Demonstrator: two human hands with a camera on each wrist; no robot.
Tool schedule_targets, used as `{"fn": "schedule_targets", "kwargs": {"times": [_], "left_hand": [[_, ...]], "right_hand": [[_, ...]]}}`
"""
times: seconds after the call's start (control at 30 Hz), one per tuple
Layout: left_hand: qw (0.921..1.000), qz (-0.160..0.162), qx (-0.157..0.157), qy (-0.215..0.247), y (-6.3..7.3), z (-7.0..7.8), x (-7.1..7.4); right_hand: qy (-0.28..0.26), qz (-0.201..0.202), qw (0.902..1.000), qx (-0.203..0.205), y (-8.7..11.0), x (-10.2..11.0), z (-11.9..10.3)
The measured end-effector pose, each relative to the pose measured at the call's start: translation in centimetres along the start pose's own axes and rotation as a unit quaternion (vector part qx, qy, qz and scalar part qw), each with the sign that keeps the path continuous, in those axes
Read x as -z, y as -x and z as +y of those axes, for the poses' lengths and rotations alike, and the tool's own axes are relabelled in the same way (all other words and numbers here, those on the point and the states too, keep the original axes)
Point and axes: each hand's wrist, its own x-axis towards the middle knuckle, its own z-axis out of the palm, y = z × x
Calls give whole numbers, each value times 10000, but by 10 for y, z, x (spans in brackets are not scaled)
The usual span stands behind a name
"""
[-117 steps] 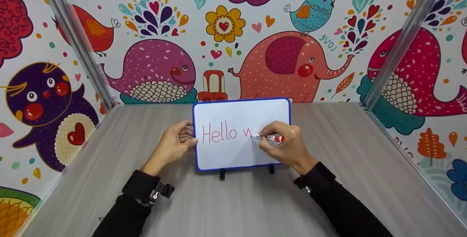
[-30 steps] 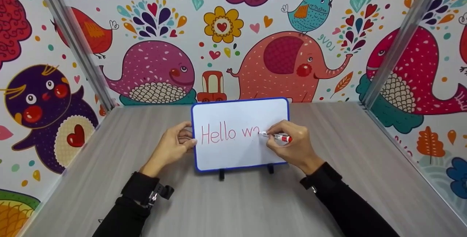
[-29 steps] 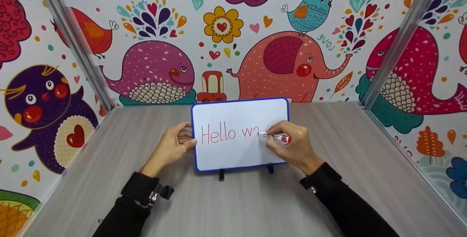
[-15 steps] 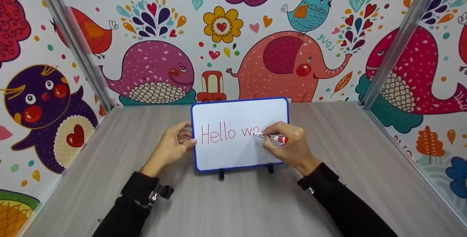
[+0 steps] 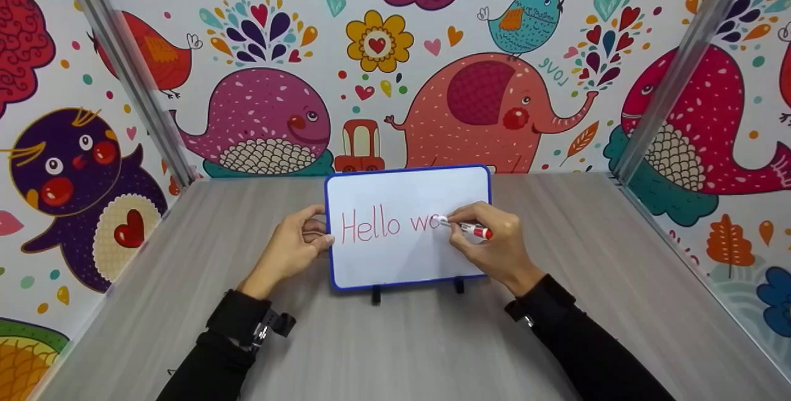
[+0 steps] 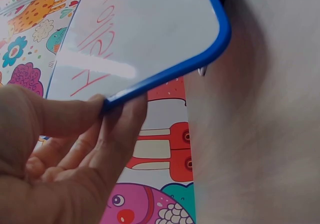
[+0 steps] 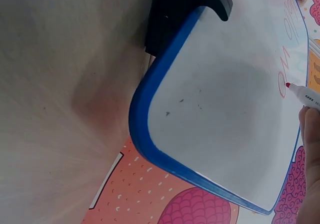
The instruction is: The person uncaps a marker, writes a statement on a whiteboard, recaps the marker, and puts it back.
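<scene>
A small whiteboard (image 5: 395,265) with a blue frame stands tilted back on the table, lettered "Hello wo" in red. My left hand (image 5: 293,246) pinches its left edge; in the left wrist view the thumb lies at the front and fingers (image 6: 131,115) are behind. My right hand (image 5: 494,243) holds a white marker (image 5: 476,230) with a red end between thumb and fingers. In the right wrist view the marker's red tip (image 7: 288,85) is at the "o", touching or very near the board. Part of the board's right side is hidden behind the right hand.
Black stand feet (image 5: 376,295) hold up the board's lower edge on the grey wood-grain table (image 5: 395,351). Behind and at both sides rise printed cartoon walls (image 5: 383,98), with metal posts (image 5: 130,80) at the corners. Each wrist wears a black strap (image 5: 238,317).
Since the earliest frame, the "w" has been finished and an "o" drawn after it. The right hand with the marker has shifted slightly right and up since half a second ago. The left hand stays put.
</scene>
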Motion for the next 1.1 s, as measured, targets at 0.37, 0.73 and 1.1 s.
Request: {"fn": "schedule_targets", "kwargs": {"times": [0.37,0.73,1.1], "left_hand": [[10000,60,-14,-34,0,0,-1],[9997,144,55,-188,1,0,-2],[9998,147,132,-46,0,0,-3]], "right_hand": [[150,189,9997,31,-4,16,4],[90,51,9998,139,2,23,9],[98,-173,9997,155,4,20,11]]}}
